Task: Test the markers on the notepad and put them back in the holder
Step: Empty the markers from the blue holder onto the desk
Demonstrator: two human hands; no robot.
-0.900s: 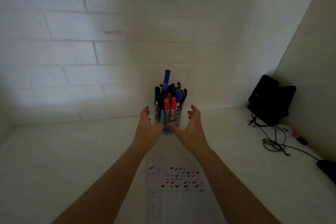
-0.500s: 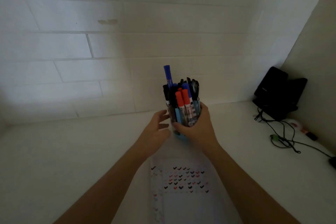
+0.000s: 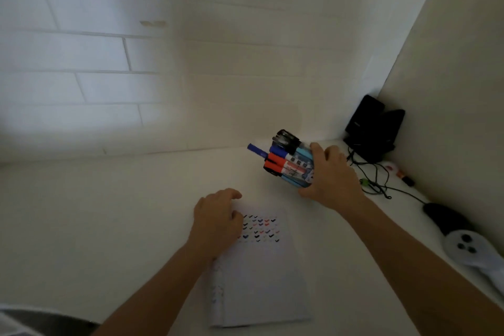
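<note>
My right hand (image 3: 331, 177) grips the light-blue holder (image 3: 301, 169) and has it tipped over to the left above the white counter, its mouth facing left. Several markers (image 3: 278, 157) with red, blue and black caps stick out of that mouth. A white notepad (image 3: 259, 275) lies in front of me, with rows of small coloured check marks across its upper part. My left hand (image 3: 216, 222) rests with curled fingers on the notepad's upper left corner and holds nothing.
The tiled wall rises behind the white counter (image 3: 109, 213). In the right corner stand black boxes (image 3: 373, 128) with trailing cables (image 3: 379, 183). A black mouse (image 3: 441, 217) and a white controller (image 3: 469, 249) lie along the right side wall.
My right hand has tipped the holder from upright onto its side, to the right of the notepad. My left hand has left the holder and come down onto the notepad.
</note>
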